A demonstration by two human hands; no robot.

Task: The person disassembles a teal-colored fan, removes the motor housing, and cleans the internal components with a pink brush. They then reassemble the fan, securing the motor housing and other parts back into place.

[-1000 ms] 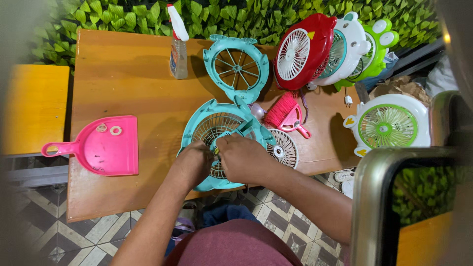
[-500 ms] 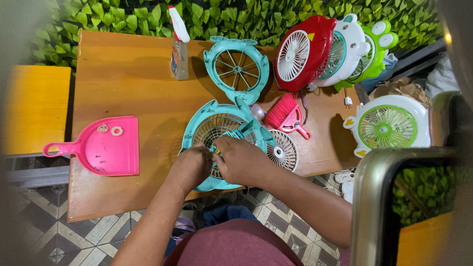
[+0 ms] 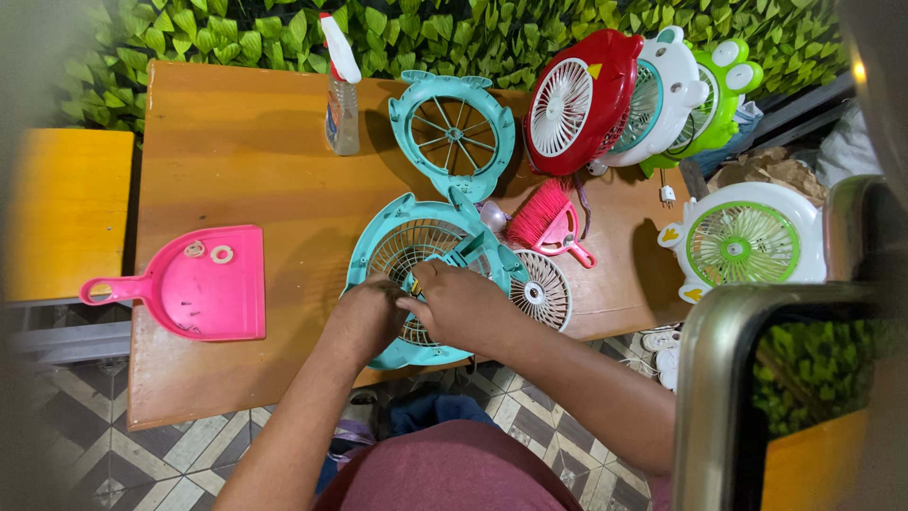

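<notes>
Nearby, pink dustpan [image 3: 203, 284] and brush [image 3: 547, 220] flank the teal fan housing [image 3: 416, 237].

fan housing [image 3: 402, 241]: smooth teal plastic, slightly glossy, under the fingers [image 3: 416, 295] of both hands
grille beside the right hand's fingers [image 3: 541, 293]: white plastic, fine ribbed
dustpan [image 3: 203, 284]: glossy pink plastic, well left of the left hand's fingers
brush [image 3: 549, 222]: pink plastic with matt bristles, beyond the fingertips
table [image 3: 246, 161]: smooth varnished wood, faint sheen
spray bottle [image 3: 341, 104]: clear plastic
</notes>
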